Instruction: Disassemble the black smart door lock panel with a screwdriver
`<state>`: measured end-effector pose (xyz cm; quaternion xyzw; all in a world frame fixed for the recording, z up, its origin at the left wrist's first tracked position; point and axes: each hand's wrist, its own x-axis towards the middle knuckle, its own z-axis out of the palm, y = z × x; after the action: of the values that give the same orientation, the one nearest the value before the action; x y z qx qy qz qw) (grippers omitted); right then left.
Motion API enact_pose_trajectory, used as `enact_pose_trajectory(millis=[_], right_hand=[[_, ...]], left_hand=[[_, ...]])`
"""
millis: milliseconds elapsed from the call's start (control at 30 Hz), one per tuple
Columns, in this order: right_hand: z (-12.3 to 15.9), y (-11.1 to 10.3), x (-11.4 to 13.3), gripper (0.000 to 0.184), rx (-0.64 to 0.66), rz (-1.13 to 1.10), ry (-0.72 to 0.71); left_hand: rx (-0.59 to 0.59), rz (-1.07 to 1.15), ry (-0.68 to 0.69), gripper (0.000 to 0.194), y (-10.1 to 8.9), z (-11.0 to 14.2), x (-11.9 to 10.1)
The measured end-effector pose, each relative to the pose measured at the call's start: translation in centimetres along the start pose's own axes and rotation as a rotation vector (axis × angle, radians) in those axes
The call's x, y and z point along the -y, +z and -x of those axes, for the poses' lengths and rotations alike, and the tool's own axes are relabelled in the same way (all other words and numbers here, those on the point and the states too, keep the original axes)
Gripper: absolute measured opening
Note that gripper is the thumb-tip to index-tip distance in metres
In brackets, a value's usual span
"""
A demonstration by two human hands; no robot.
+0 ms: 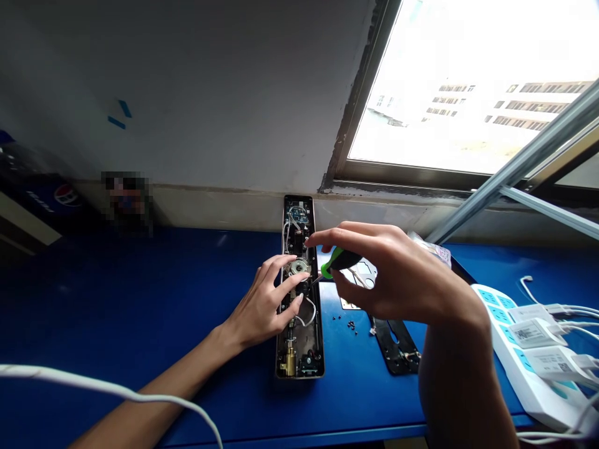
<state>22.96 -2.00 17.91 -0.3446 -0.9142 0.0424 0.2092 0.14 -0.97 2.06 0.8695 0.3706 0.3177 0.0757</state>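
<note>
A long, narrow lock housing (319,337), apparently from an electronic door lock, lies open on the blue table with its inner parts showing. Inside are a circuit board (296,214), white wires (309,312), a round metal part (299,267) and a brass-coloured piece (291,362). My left hand (269,299) rests over the middle of the housing, fingers spread, fingertips touching around the round part. My right hand (397,274) is closed on a green and black screwdriver (339,259). Its shaft slants down to the housing's right edge; the tip is hidden.
Several small dark screws (352,325) lie right of the housing, near a black plate (397,349) and a pale flat plate (350,304). A white power strip (528,386) with plugged chargers stands at the right. A white cable (116,391) crosses the lower left. A metal frame (496,181) leans by the window.
</note>
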Motion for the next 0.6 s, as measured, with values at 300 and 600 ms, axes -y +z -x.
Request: enact_pose_trajectory(millis=[300, 600], right_hand=[[-0.22, 0.37, -0.10, 0.036, -0.022, 0.014, -0.003], [-0.43, 0.44, -0.13, 0.026, -0.057, 0.006, -0.009]], left_hand=[[-0.004, -0.004, 0.001, 0.042, -0.02, -0.04, 0.05], [-0.014, -0.017, 0.006, 0.042, -0.14, -0.02, -0.04]])
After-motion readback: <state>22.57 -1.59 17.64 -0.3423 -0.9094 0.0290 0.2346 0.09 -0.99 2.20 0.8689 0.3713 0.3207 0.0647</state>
